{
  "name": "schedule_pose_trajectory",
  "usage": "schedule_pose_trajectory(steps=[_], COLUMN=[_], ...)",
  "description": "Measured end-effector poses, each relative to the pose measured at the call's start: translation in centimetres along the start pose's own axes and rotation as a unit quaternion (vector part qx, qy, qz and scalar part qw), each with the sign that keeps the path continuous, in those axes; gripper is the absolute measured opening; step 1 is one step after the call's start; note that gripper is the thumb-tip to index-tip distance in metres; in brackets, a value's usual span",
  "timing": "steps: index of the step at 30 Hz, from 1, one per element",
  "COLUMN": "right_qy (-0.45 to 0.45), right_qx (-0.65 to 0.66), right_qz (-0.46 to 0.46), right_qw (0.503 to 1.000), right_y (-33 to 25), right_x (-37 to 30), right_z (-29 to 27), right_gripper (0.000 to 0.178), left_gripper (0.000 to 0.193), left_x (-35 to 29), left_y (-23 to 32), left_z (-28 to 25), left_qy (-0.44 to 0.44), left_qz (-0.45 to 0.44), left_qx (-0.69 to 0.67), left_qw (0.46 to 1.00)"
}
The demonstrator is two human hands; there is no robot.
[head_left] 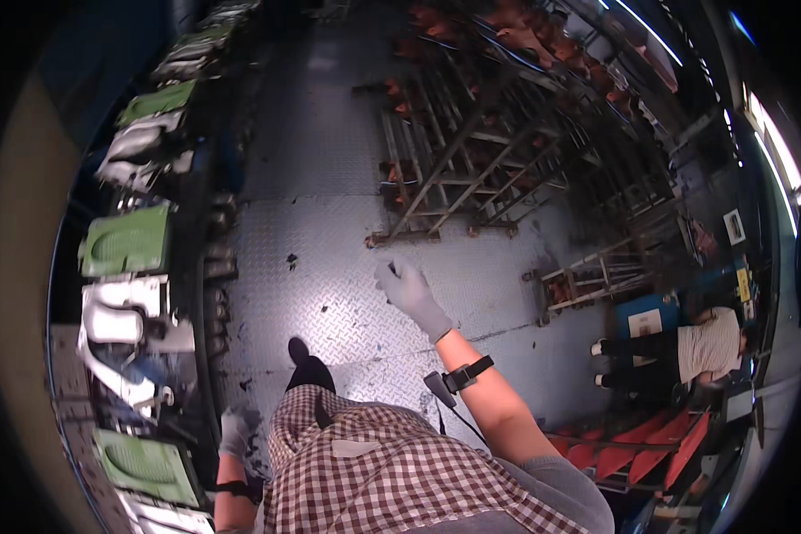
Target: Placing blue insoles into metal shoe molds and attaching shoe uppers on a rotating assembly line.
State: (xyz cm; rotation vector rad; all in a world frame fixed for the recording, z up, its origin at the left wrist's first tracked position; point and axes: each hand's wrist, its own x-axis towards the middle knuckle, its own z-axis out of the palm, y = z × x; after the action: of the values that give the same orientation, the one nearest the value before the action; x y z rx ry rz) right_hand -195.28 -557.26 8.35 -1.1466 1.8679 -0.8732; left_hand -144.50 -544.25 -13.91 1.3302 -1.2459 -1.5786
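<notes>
My right hand (409, 295), in a pale grey glove, hangs over the metal floor in front of me. Its fingers are curled in, and a small dark spot shows among them; what it is I cannot make out. Low on my left side, my left hand (237, 429) wears a similar glove and is near the edge of the line beside me. Blur and dark shapes around its fingers hide whether it holds anything. Closest to that hand on the line is a green moulded panel (149, 465) with an oval ribbed pattern.
Along my left runs a line of green panels (126, 240) and white-and-black moulded parts (116, 322). Metal rack frames (463, 178) stand ahead right on the tread-plate floor (285, 227). Red panels (641, 449) sit at the lower right, near another person (707, 345).
</notes>
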Motion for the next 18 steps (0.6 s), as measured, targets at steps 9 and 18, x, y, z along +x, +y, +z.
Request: schedule_pose_trajectory(steps=[9, 18], right_qy=[0.214, 0.358], right_qx=[0.202, 0.17], right_qz=[-0.051, -0.101], right_qw=[0.954, 0.913], right_y=[-11.8, -22.3], right_x=[33.7, 70.3], right_z=[-10.0, -18.4], right_gripper=[0.034, 0.078], left_gripper=[0.028, 0.052], left_x=[46.6, 78.9], left_y=[25.2, 48.6], left_z=[10.7, 32.4], left_qy=[0.02, -0.09], left_qz=[-0.008, 0.193], left_qx=[0.073, 0.109], left_qw=[0.997, 0.971])
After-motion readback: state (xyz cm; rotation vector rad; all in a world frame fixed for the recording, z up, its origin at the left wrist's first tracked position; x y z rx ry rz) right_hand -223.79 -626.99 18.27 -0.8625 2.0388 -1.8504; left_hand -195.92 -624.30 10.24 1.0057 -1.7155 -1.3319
